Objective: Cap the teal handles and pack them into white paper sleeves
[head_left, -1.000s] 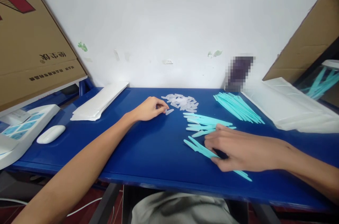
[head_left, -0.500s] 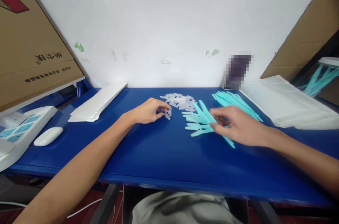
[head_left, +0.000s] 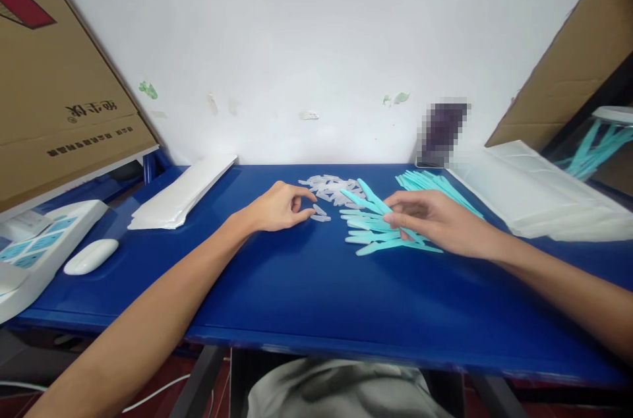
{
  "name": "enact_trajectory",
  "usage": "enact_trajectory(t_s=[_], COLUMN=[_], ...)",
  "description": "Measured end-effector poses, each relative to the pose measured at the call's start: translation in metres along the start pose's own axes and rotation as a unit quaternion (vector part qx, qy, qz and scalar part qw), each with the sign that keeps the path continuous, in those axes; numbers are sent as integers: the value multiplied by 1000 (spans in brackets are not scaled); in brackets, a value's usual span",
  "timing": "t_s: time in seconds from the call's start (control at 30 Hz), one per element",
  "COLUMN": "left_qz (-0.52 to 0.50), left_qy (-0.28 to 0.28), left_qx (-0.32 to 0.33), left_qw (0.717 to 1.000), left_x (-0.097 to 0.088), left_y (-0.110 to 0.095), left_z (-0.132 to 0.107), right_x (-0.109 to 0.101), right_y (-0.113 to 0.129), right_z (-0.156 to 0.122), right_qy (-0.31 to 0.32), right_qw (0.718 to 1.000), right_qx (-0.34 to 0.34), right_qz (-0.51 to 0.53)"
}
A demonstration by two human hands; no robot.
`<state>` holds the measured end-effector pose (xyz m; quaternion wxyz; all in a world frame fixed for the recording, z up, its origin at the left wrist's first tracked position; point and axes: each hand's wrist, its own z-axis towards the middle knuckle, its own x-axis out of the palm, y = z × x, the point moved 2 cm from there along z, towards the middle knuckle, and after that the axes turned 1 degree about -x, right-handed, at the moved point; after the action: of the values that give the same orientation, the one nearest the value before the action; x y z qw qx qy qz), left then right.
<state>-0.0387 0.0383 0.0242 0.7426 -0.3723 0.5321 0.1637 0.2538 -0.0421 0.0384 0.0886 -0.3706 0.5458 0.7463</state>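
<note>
My left hand (head_left: pixel 284 208) rests over the table with thumb and forefinger apart and nothing between them. Two small translucent caps (head_left: pixel 321 217) lie just beside its fingertips. Behind them is a loose heap of similar translucent caps (head_left: pixel 332 187). In my right hand (head_left: pixel 428 219), thumb and fingers pinch two slim turquoise eyebrow razors (head_left: pixel 370 197), their far ends spread apart. Below these, several more turquoise razors (head_left: pixel 368 248) lie fanned out on the table, partly hidden by the hand. A neat bundle of turquoise razors (head_left: pixel 440 184) lies behind the right hand.
On the blue table (head_left: pixel 297 299), white flat sleeves (head_left: pixel 182 192) lie at the left, near a white oval case (head_left: pixel 91 256) and a power strip (head_left: pixel 54 240). At the right are a translucent plastic bag stack (head_left: pixel 539 200) and a blurred-out phone-like object (head_left: pixel 440 134) against the wall.
My left hand has let go of two caps, which now lie on the table. My right hand has moved slightly up and left, turning the razors it holds.
</note>
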Motion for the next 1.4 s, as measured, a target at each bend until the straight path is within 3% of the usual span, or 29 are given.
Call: enact_trajectory(t_s=[0.23,0.37,0.6,0.83,1.17,1.4], left_qz=[76,91,162,306,158,116], left_qy=[17,39,54,51,17,-18], left_qx=[111,116,132,128,144,173], left_qw=[991,988,976,942,977,978], left_x=[9,10,8,15,5,3], left_y=[0,3,-11,-16,-26,-35], left_z=[3,3,1,3,-1,-3], right_x=[-1,-1,10,18,19,19], right_y=[-12,-13,-11,1,4,0], right_z=[1,1,2,-2,-3,-3], right_qy=[-23,-32,-24,-6,-12,-32], right_qw=[997,990,950,935,924,920], right_qx=[54,30,-66,-44,-95,-115], right_qz=[-56,-132,-305,-352,-371,-372])
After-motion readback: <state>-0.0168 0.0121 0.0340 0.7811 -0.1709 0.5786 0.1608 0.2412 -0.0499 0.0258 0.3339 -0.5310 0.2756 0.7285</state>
